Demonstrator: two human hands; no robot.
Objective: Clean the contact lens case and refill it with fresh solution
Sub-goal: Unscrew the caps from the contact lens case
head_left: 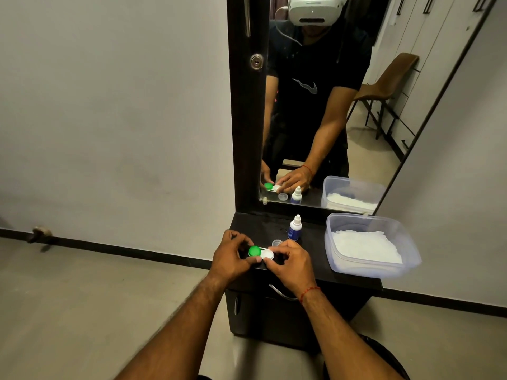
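Note:
A white contact lens case (264, 253) with a green cap (254, 251) on its left well lies at the front left of the dark dresser top (312, 259). My left hand (231, 257) grips the case's left end, fingers around the green cap. My right hand (290, 261) pinches the white cap on the right well. Just behind my right hand rest a small clear cap (277, 243) and an upright solution bottle (295, 227), white on top with a blue label.
A clear plastic tub (411, 256) holding white tissues occupies the right part of the dresser top. A tall mirror (329, 105) stands behind, reflecting the scene. Below the top are a drawer handle (279, 293) and the floor on the left.

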